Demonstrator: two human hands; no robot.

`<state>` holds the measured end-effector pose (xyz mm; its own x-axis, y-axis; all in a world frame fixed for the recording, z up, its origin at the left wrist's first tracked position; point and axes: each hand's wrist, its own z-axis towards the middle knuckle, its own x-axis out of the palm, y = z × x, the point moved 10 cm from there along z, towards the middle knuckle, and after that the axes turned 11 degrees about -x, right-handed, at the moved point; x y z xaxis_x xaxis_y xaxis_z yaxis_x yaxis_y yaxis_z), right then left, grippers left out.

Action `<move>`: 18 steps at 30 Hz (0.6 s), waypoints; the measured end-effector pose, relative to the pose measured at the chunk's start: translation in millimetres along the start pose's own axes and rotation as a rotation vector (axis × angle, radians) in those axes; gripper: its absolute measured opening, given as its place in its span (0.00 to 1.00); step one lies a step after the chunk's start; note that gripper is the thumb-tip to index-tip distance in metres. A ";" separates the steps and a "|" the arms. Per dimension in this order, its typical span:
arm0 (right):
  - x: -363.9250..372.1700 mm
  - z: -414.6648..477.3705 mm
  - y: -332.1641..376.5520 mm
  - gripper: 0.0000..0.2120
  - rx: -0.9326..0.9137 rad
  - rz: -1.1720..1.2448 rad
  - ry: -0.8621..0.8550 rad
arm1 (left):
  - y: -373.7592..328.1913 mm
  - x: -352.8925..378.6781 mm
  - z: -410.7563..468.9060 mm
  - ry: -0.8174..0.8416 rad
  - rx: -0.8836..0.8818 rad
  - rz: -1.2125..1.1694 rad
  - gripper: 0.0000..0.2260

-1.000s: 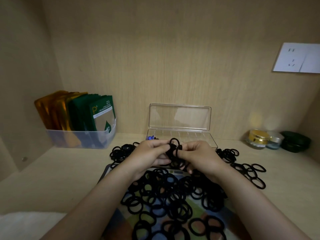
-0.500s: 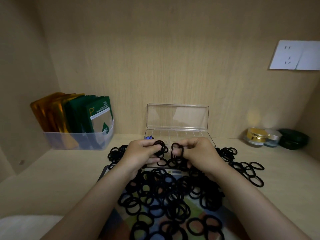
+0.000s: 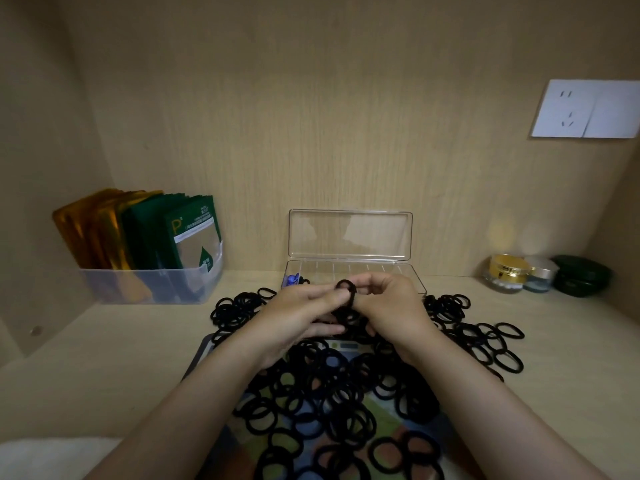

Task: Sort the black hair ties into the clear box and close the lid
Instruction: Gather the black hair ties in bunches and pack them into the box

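Near the desk's middle, hands: the left hand (image 3: 304, 315) and right hand (image 3: 388, 306) are meeting just in front of the box, fingertips touching.
Held tie: both hands are pinching one black tie (image 3: 348, 292), which is standing up as a loop between the thumbs; more ties seem bunched under the fingers, but I cannot tell how many.
Ties: a big loose pile (image 3: 329, 393) is lying across a patterned mat (image 3: 346, 346) toward the desk's front edge, spilling left and right onto the bare desk (image 3: 104, 358).
Box: the clear box (image 3: 408, 273) is sitting at the desk's back edge with its lid (image 3: 349, 235) standing open against the wall.
Box contents: something blue (image 3: 290, 279) is showing at its left end.
Back left corner: a tub of sachets (image 3: 145, 251) is standing.
Back right corner: jars (image 3: 540, 275) are sitting.
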<state>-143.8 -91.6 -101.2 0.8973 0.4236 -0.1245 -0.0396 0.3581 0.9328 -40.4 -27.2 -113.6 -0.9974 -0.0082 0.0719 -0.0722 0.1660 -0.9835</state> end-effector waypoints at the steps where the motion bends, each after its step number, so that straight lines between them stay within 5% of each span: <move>1: 0.7 -0.3 1.1 0.04 -0.007 -0.027 0.001 | -0.7 0.9 -0.8 -0.017 0.011 0.053 0.11; 6: -0.2 0.2 3.6 0.08 -0.021 -0.114 0.000 | 0.1 -4.7 1.6 -0.091 0.045 0.116 0.12; 18: 7.7 -13.1 -20.2 0.14 0.291 0.102 0.234 | 5.6 -20.6 6.7 -0.103 -0.004 -0.064 0.13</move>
<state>-141.8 -84.7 -125.5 0.7692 0.6354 -0.0682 0.0331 0.0670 0.9972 -20.3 -32.7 -121.7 -0.9859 -0.1198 0.1172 -0.1363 0.1660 -0.9767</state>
